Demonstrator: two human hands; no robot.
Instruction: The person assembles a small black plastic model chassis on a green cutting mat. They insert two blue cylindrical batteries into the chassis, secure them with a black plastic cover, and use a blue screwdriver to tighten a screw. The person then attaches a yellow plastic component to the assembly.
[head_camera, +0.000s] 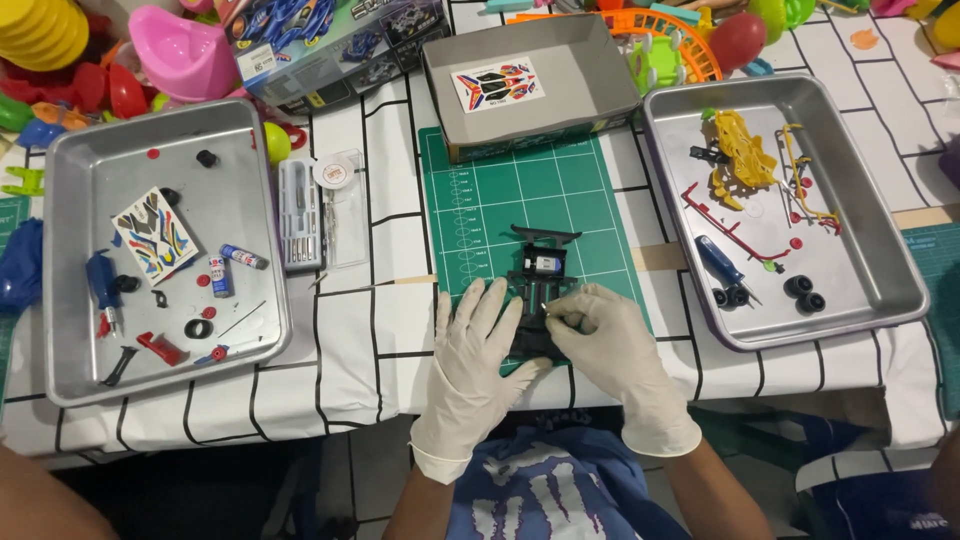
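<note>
Two hands in white latex gloves work over a black plastic toy-car chassis lying on a green gridded cutting mat. The left hand lies flat with fingers spread against the chassis's left side, while the right hand pinches something small at its right edge (too tiny to make out). Behind the mat stands an open grey cardboard box lid holding a colourful sticker sheet. A left-side metal tray carries a second decal sheet, a blue screwdriver and small red and black parts; a right-side metal tray holds yellow and red plastic sprues and black wheels.
</note>
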